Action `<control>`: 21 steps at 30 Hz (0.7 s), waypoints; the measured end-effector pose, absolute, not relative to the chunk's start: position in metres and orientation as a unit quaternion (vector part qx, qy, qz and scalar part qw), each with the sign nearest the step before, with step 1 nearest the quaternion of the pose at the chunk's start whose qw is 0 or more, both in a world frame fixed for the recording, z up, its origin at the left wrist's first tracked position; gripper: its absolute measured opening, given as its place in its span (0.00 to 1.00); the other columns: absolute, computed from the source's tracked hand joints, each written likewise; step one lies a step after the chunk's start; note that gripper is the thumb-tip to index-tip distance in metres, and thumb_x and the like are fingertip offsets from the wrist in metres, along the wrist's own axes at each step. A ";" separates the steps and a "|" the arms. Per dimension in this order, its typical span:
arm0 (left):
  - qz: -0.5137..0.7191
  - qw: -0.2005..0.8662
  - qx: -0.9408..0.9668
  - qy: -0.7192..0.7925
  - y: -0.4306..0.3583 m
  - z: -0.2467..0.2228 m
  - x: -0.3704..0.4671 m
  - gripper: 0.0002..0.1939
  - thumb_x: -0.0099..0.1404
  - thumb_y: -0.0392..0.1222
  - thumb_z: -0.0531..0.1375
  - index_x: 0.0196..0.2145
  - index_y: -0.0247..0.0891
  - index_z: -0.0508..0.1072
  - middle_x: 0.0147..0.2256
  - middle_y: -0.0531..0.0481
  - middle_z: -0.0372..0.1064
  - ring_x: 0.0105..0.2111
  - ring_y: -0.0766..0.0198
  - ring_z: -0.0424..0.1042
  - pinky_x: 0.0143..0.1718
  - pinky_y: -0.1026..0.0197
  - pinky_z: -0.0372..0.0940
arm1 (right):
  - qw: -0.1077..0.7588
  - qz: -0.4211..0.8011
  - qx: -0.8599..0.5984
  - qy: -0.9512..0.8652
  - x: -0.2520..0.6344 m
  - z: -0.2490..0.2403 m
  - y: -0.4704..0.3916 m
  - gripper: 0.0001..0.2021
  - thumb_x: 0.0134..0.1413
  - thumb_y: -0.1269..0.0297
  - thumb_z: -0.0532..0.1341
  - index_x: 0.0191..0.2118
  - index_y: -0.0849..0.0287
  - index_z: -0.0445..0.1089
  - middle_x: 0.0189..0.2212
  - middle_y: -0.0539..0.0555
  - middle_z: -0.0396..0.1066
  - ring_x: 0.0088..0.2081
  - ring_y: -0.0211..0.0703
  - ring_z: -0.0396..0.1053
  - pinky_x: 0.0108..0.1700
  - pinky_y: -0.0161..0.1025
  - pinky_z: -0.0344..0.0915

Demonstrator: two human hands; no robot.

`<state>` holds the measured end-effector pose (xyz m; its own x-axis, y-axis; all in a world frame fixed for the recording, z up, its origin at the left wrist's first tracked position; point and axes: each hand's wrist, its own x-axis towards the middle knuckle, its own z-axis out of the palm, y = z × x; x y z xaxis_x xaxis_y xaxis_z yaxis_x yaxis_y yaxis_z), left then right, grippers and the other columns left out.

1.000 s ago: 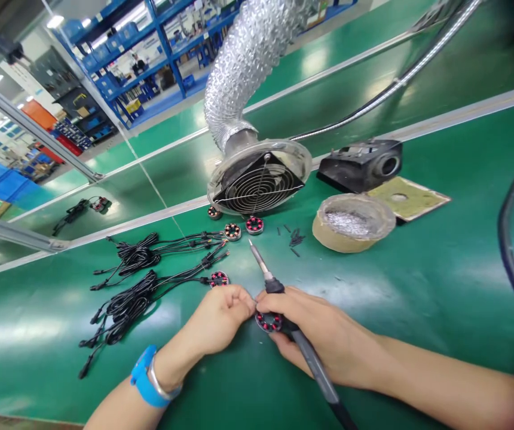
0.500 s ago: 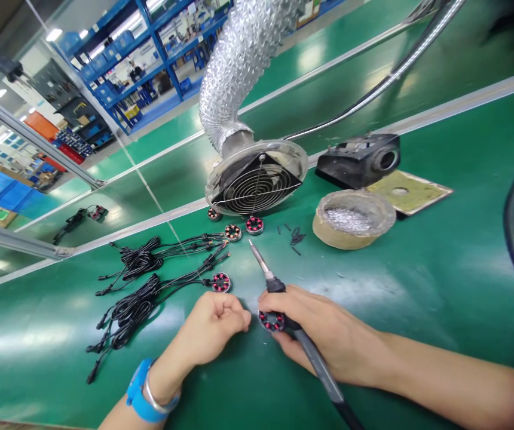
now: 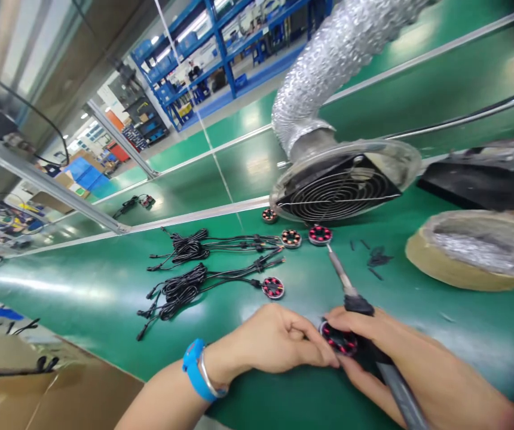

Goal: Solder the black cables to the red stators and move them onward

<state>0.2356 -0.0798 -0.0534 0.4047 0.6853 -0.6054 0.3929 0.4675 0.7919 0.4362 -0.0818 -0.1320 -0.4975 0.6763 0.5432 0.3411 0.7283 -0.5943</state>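
Note:
My right hand (image 3: 386,352) is closed around a soldering iron (image 3: 355,298) and also pinches a round coil part (image 3: 338,338) with red windings between thumb and fingers. The iron's tip points up and left, beside another red-wound coil (image 3: 320,235) on the green bench. My left hand (image 3: 288,340), with a blue band and a silver bangle at the wrist, has its fingers pressed together at the left edge of the held coil. Whether anything small is between those fingertips is hidden. A coil with black cable (image 3: 274,288) lies beyond my left hand.
Black cable bundles (image 3: 185,292) lie on the left. A fume hood (image 3: 337,191) with a silver duct stands behind the coils. Dark tube pieces (image 3: 379,257) and a tub of metal wool (image 3: 445,263) sit at the right.
The view has swung left. My left hand has moved right, from beside the held coil to its edge. My right hand still holds the iron and coil.

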 end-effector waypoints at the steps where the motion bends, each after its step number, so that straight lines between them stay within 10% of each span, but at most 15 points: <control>1: 0.124 0.684 0.496 0.521 -0.081 -0.050 0.235 0.11 0.54 0.42 0.63 0.32 0.32 0.81 0.23 0.55 0.66 0.21 0.72 0.54 0.23 0.66 0.49 | 0.393 0.205 -0.304 -0.843 0.437 -0.135 -0.081 0.15 0.59 0.70 0.55 0.52 0.55 0.62 0.38 0.55 0.72 0.34 0.46 0.74 0.31 0.38 0.70; 4: 0.121 0.663 0.548 0.496 -0.082 -0.032 0.226 0.15 0.58 0.47 0.63 0.35 0.33 0.81 0.20 0.57 0.61 0.20 0.72 0.51 0.23 0.66 0.48 | 0.387 0.201 -0.314 -0.844 0.438 -0.140 -0.080 0.15 0.59 0.69 0.56 0.52 0.55 0.62 0.33 0.52 0.71 0.29 0.43 0.72 0.29 0.37 0.70; 11: 0.030 0.174 0.735 0.655 -0.056 -0.012 0.183 0.13 0.64 0.37 0.55 0.41 0.39 0.79 0.23 0.52 0.69 0.23 0.64 0.62 0.29 0.62 0.53 | 0.409 0.207 -0.310 -0.833 0.438 -0.117 -0.078 0.17 0.56 0.71 0.57 0.51 0.56 0.62 0.30 0.52 0.69 0.26 0.42 0.70 0.26 0.37 0.69; 16: 0.014 0.160 0.754 0.637 -0.044 -0.023 0.174 0.09 0.63 0.41 0.59 0.38 0.41 0.79 0.29 0.50 0.73 0.28 0.61 0.66 0.31 0.61 0.54 | 0.427 0.186 -0.310 -0.829 0.438 -0.104 -0.073 0.15 0.56 0.72 0.56 0.49 0.55 0.62 0.27 0.51 0.68 0.24 0.42 0.68 0.25 0.37 0.69; 21: 0.048 0.294 0.712 0.636 -0.063 -0.006 0.168 0.09 0.59 0.45 0.63 0.28 0.36 0.73 0.16 0.62 0.46 0.18 0.70 0.47 0.22 0.65 0.44 | 0.412 0.189 -0.325 -0.830 0.444 -0.099 -0.074 0.18 0.53 0.73 0.57 0.51 0.55 0.62 0.31 0.53 0.70 0.30 0.44 0.70 0.31 0.40 0.72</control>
